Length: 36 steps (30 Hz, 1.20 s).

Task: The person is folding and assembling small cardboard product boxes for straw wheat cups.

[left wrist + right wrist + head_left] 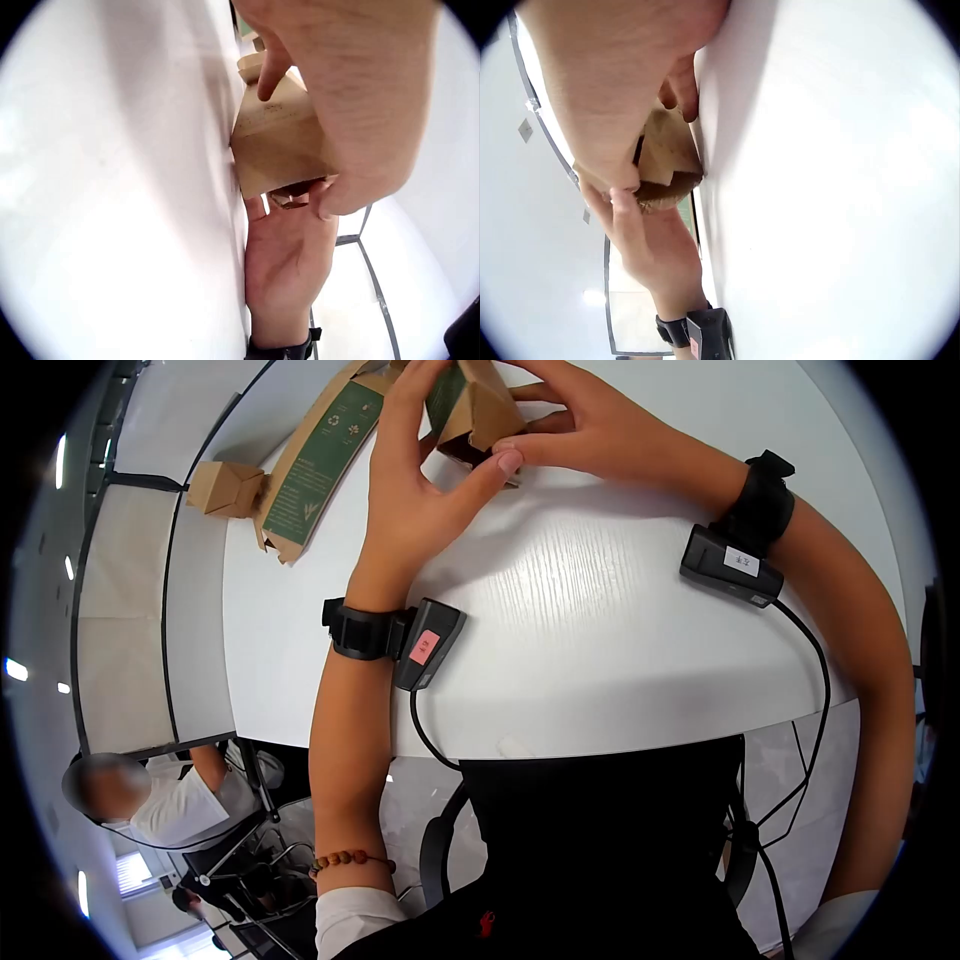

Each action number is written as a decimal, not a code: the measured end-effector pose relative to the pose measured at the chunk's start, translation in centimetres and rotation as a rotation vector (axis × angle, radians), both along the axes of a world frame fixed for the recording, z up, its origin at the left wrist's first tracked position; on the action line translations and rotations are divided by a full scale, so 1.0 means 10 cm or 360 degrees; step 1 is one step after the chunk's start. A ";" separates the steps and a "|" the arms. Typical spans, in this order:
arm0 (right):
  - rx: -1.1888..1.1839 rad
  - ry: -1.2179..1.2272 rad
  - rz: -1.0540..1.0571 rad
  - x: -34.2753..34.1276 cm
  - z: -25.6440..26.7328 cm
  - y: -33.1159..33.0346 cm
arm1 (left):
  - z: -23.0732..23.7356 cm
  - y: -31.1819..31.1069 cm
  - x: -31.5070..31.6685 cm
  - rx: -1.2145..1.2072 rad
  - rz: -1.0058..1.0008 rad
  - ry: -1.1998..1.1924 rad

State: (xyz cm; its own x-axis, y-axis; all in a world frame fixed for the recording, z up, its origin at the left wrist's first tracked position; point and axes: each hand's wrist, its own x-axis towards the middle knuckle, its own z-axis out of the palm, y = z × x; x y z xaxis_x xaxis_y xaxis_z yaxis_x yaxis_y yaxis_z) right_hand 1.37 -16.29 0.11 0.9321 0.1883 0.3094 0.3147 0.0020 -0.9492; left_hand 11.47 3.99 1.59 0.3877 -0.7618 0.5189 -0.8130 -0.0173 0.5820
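A small brown cardboard box [482, 415] with a green panel lies between my two hands on the white table. My left hand [410, 510] holds it from the left, thumb at the near end. From the right, my right hand [595, 428] grips the same box, its thumb tip meeting the left thumb at the edge. The near end of the cardboard box [667, 154] gapes, with a dark hollow and a torn-looking flap in the right wrist view. In the left wrist view, the brown side of the box [281, 150] shows between both hands.
Left of my hands lies a long green-and-brown carton [320, 470] with printed text. A plain brown cardboard block [225, 490] sits at its left side. Grey partition panels [125, 560] border the table. Black cables [818, 690] run from both wrist cameras. Another person [180, 805] sits at lower left.
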 end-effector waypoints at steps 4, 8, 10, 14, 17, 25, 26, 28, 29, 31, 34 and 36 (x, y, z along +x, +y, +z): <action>-0.0385 -0.0643 -0.0245 0.17 -0.21 0.01 | 0.12 -0.01 -0.13 0.0062 0.0081 0.0165; -0.0676 -0.0861 -0.0431 0.04 -0.15 0.03 | 0.10 -0.03 -0.19 -0.0014 0.0053 0.0284; -0.0847 -0.0899 -0.0518 0.09 -0.15 0.01 | -0.02 -0.07 -0.07 -0.0208 -0.0065 0.0241; -0.0801 -0.0806 -0.0577 0.13 -0.18 -0.06 | -0.09 -0.18 -0.32 -0.0351 0.0106 0.0325; -0.0640 -0.0740 -0.0579 0.03 -0.15 0.02 | -0.22 -0.06 -0.12 -0.0274 0.0053 0.0107; -0.0407 -0.0467 -0.0768 -0.06 0.07 -0.01 | -0.04 -0.10 -0.28 -0.0248 -0.0019 0.0037; -0.0310 -0.0296 -0.0724 -0.15 0.08 0.03 | -0.02 -0.04 -0.32 -0.0225 -0.0029 0.0059; -0.0448 -0.0533 -0.0945 -0.15 -0.10 0.15 | -0.11 -0.03 -0.30 -0.0309 0.0095 0.0095; -0.0617 -0.0628 -0.0936 -0.03 -0.23 0.03 | -0.19 -0.07 -0.21 -0.0420 0.0225 0.0123; -0.0414 -0.0597 -0.0890 -0.05 -0.17 0.09 | -0.17 -0.06 -0.14 -0.0463 0.0186 0.0026; -0.0749 -0.1059 -0.0842 -0.02 -0.07 0.04 | -0.14 -0.06 0.07 -0.0505 0.0136 -0.0274; -0.0731 -0.1102 -0.0741 -0.01 -0.07 0.05 | -0.16 -0.06 0.03 -0.0553 0.0109 -0.0064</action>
